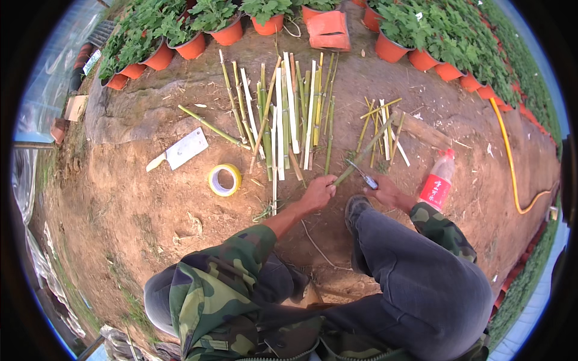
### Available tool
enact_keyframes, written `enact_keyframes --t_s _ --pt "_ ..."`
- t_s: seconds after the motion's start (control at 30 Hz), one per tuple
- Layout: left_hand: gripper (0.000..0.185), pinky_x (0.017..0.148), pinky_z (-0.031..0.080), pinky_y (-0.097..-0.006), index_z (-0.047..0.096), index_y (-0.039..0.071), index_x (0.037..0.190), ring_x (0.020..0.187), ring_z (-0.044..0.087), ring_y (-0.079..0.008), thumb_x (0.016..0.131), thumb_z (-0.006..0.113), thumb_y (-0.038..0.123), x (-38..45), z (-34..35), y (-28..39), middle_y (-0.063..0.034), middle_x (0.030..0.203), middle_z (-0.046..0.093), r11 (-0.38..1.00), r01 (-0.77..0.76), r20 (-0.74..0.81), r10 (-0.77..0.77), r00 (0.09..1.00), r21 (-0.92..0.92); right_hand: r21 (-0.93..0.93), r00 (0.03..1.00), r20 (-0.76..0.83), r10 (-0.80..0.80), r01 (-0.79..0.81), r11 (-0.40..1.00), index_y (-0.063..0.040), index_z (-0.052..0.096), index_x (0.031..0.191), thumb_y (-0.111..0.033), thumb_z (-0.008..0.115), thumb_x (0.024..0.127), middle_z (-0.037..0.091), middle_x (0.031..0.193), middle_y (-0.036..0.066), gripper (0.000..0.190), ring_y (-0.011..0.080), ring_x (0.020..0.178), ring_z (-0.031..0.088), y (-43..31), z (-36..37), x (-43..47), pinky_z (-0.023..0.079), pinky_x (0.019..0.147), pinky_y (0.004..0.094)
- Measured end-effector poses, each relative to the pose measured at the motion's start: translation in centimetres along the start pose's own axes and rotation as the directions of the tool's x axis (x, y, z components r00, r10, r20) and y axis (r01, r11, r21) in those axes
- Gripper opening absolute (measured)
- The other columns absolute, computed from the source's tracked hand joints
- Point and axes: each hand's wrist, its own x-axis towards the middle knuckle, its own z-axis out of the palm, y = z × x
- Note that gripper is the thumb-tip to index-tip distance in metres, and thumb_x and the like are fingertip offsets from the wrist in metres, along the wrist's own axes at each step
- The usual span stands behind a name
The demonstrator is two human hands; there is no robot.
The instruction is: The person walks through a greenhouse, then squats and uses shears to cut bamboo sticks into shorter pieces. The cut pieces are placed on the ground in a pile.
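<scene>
My left hand (319, 193) is closed around the near end of a green bamboo stick (371, 146), which slants away to the upper right. In my right hand (386, 191) is a small knife (369, 181) with a narrow blade. The blade crosses the stick a short way beyond my left fingers; whether it cuts in, I cannot tell. Ahead of my left hand, split bamboo strips (285, 113) lie in a loose row on the soil, some pale side up, others green. A smaller group of thin bamboo pieces (377, 128) lies past my right hand.
To the left lie a cleaver (186, 149) and a yellow tape roll (225, 180). A plastic bottle (437, 182) and a wooden board (422, 128) are on the right. Potted plants (392, 45) line the far side, with a crushed orange pot (328, 31). A yellow hose (508, 153) curves at right.
</scene>
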Motion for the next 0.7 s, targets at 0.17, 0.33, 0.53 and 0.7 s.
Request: enact_keyframes --t_s 0.17,0.33,0.53,0.7 --pt "0.011 0.064 0.045 -0.0279 0.060 0.000 0.102 0.069 0.053 -0.0103 0.098 0.051 0.005 1.1 -0.1 -0.3 -0.0016 0.073 0.058 0.995 0.029 0.026 -0.027 0.999 -0.093 -0.021 0.995 -0.068 -0.068 0.067 0.998 -0.002 0.059 0.092 -0.026 0.070 0.082 0.060 0.076 0.018 0.029 0.0327 0.075 0.057 1.8 -0.2 0.8 0.045 0.073 0.0451" --pt "0.016 0.067 0.050 -0.0265 0.059 -0.001 0.111 0.073 0.061 -0.0096 0.099 0.051 0.006 2.3 -2.3 1.6 -0.0049 0.080 0.065 0.961 0.241 0.088 -0.254 0.963 0.139 0.193 0.968 -0.251 0.034 0.015 0.981 0.000 0.057 0.088 -0.022 0.070 0.081 0.059 0.075 0.015 0.026 0.0292 0.072 0.057 2.9 0.3 1.0 0.046 0.069 0.0435" --pt "0.025 0.087 0.053 -0.0417 0.059 -0.005 0.116 0.094 0.069 -0.0338 0.094 0.059 0.006 8.3 -1.9 6.5 -0.0214 0.100 0.070 0.984 -0.161 -0.305 0.130 0.944 -0.079 0.532 0.857 -0.436 0.273 0.000 0.847 0.000 0.057 0.090 -0.016 0.066 0.081 0.059 0.070 0.014 0.020 0.0294 0.066 0.061 1.5 -0.7 2.8 0.048 0.064 0.0431" --pt "0.029 0.090 0.051 -0.0450 0.063 -0.004 0.115 0.106 0.062 -0.0413 0.086 0.064 0.001 7.7 -3.2 6.8 -0.0230 0.110 0.064 0.891 -0.087 -0.367 0.270 0.890 0.445 0.173 0.692 -0.714 0.106 0.028 0.985 0.001 0.058 0.093 -0.018 0.068 0.080 0.066 0.075 0.020 0.026 0.0385 0.074 0.067 -2.6 -2.6 4.8 0.051 0.070 0.0480"
